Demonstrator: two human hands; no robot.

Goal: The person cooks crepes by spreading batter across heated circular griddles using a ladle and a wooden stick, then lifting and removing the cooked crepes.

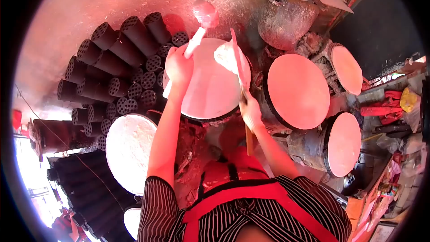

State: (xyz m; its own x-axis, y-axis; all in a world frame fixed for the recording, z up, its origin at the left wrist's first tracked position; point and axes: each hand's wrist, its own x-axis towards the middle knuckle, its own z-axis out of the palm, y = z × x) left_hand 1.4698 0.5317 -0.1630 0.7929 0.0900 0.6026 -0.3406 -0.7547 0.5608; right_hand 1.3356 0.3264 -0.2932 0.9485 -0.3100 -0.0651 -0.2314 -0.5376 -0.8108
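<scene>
My left hand [179, 66] is closed round the pale handle of a round-headed tool [205, 14]. Its head is beyond the far rim of the middle round griddle [210, 94]; I cannot make out whether it is a ladle or a mallet. In my right hand [250, 112] is a long, narrow spatula [237, 56], its wooden handle pointing back toward me. The blade lies over the griddle's right side, against a white, dough-like lump [225, 58]. A smooth pale layer covers the griddle's top.
To the right stand more round griddles [298, 92], [347, 69], [344, 144]. Left of me is a white-coated round surface [130, 152]. Honeycomb coal briquettes [121, 54] are stacked against the wall. A cluttered shelf [380, 197] runs along the right.
</scene>
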